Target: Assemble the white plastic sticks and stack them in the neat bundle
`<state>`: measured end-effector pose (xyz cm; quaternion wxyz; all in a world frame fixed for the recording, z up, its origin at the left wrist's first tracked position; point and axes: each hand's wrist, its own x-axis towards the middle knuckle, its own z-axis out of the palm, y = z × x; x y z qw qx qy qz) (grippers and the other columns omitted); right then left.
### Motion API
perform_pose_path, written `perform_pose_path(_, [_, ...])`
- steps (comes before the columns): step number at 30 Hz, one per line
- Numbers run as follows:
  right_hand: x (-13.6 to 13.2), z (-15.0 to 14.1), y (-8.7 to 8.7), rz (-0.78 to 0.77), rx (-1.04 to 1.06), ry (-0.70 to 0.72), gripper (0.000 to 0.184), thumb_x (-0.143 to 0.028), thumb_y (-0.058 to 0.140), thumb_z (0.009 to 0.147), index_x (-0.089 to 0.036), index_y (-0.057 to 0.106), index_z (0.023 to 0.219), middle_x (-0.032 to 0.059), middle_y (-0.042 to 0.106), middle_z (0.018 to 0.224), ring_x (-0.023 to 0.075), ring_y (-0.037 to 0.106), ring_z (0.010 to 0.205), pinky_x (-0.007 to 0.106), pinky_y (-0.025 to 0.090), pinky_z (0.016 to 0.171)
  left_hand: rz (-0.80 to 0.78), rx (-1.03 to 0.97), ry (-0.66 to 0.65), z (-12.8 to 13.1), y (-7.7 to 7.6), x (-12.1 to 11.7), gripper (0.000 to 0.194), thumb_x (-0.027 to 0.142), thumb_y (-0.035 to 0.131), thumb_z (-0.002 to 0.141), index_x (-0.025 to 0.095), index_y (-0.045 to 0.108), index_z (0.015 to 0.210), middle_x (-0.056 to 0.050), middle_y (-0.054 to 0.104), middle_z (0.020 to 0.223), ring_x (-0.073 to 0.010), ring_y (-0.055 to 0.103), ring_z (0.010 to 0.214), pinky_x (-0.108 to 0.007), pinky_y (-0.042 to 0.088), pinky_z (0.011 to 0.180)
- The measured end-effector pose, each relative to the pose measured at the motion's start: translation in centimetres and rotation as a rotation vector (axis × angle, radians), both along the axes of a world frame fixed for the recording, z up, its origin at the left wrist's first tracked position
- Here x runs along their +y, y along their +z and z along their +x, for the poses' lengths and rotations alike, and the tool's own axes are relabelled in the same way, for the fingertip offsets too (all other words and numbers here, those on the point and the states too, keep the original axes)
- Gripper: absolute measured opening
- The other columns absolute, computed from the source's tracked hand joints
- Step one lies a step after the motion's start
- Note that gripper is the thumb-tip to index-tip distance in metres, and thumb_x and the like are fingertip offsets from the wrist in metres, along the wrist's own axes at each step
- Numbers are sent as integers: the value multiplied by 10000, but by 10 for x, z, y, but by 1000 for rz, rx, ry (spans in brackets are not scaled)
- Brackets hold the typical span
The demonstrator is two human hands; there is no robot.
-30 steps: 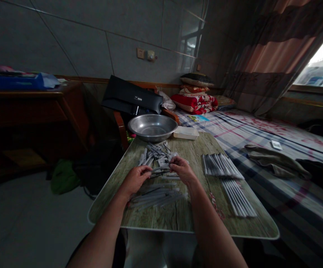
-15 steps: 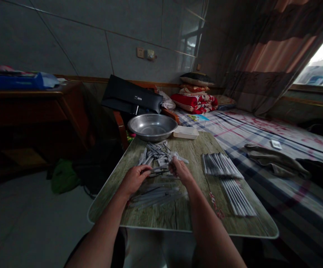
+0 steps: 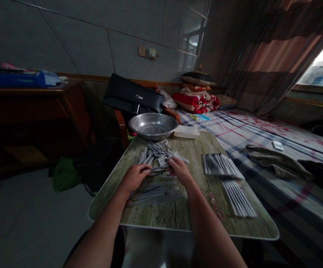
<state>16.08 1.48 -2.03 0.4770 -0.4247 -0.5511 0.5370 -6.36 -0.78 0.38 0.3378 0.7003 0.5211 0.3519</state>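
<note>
In the head view, from where I stand, hardly anything shifts in this last half second: both hands keep to nearly the same spot over the surface (image 3: 178, 217), and only the right hand (image 3: 181, 172) sets its fingers a little differently. To me that means the handling is going on in one place, between the two hands.

The left hand (image 3: 135, 178) seems to pinch one end of a slim pale stick (image 3: 159, 169) between thumb and forefinger. The right hand has its thumb and fingers drawn together at the other end, though what lies inside the curl is too dim to make out.

Just beyond the fingers is a jumbled heap of short pieces (image 3: 155, 150), and on the near side a loose spread of long sticks (image 3: 157, 195). Off to the right are a dark-tipped bunch (image 3: 221, 165) and, nearer the person, a neat row of sticks (image 3: 239, 197), with a red and white strand (image 3: 215, 204) beside it. At the far end sit a metal basin (image 3: 152, 137) and a shallow white tray (image 3: 186, 136), close together.
</note>
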Motion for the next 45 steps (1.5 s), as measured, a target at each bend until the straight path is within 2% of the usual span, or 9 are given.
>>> perform_pose_path(5, [0, 1, -2, -24, 137, 68, 290, -408, 701, 699, -192, 557, 826, -23, 602, 659, 98, 531, 509, 226, 432, 491, -29, -21, 27, 0, 2, 2, 294, 374, 570, 769, 178, 745, 901, -9, 704, 708, -205, 645, 713, -286, 454, 709])
perform_pose_path(13, [3, 2, -7, -33, -148, -59, 427, -564, 503, 852, -194, 537, 641, -29, 509, 471, 88, 419, 390, 215, 296, 387, -34, -39, 15, -2, 2, 3, 301, 386, 574, 779, 178, 745, 913, -25, 713, 739, -211, 650, 744, -294, 458, 743])
perform_pose_path(15, [2, 2, -5, -47, -79, -51, 430, -578, 472, 860, -191, 560, 693, -24, 522, 496, 95, 428, 404, 219, 298, 386, -39, -47, 20, -1, 1, 3, 304, 392, 576, 775, 178, 745, 909, -31, 715, 743, -213, 649, 740, -296, 461, 737])
perform_pose_path(18, [0, 2, -3, -42, 111, 12, 293, -472, 636, 764, -204, 555, 847, -38, 571, 608, 96, 472, 459, 210, 336, 406, -59, -59, 29, 0, 1, 3, 317, 395, 581, 763, 170, 744, 916, -32, 706, 715, -212, 643, 711, -299, 463, 719])
perform_pose_path(21, [0, 3, -2, -16, 184, 53, 315, -407, 716, 690, -210, 518, 836, -52, 561, 632, 89, 491, 483, 207, 381, 439, -67, -63, 33, 0, 3, 2, 318, 387, 587, 750, 168, 745, 918, -27, 708, 717, -210, 642, 710, -303, 462, 725])
perform_pose_path(27, [0, 1, -3, -48, -65, -3, 385, -558, 551, 828, -207, 481, 688, -49, 495, 528, 73, 406, 414, 198, 292, 387, -55, -83, 34, -1, 8, -1, 297, 385, 602, 738, 180, 752, 892, -15, 714, 699, -205, 645, 693, -302, 469, 711])
perform_pose_path(34, [-3, -1, 1, -49, 3, 29, 334, -513, 604, 765, -217, 460, 709, -65, 468, 558, 71, 369, 419, 199, 262, 377, -35, -42, 35, -2, 3, 1, 313, 387, 593, 749, 177, 751, 918, -21, 716, 721, -203, 641, 693, -296, 465, 697])
perform_pose_path(41, [0, -1, -4, 19, -177, -17, 493, -614, 439, 861, -211, 434, 578, -49, 386, 473, 81, 299, 425, 229, 229, 409, -35, -61, 36, 1, 7, -2, 304, 383, 600, 743, 180, 753, 911, -18, 719, 732, -203, 647, 709, -304, 481, 746])
perform_pose_path(45, [-1, -1, -4, -32, -105, 11, 418, -575, 484, 845, -213, 460, 638, -49, 423, 519, 86, 330, 431, 226, 243, 408, -35, -58, 27, 3, 8, -2, 285, 378, 601, 746, 188, 751, 894, -19, 727, 739, -215, 657, 729, -316, 486, 765])
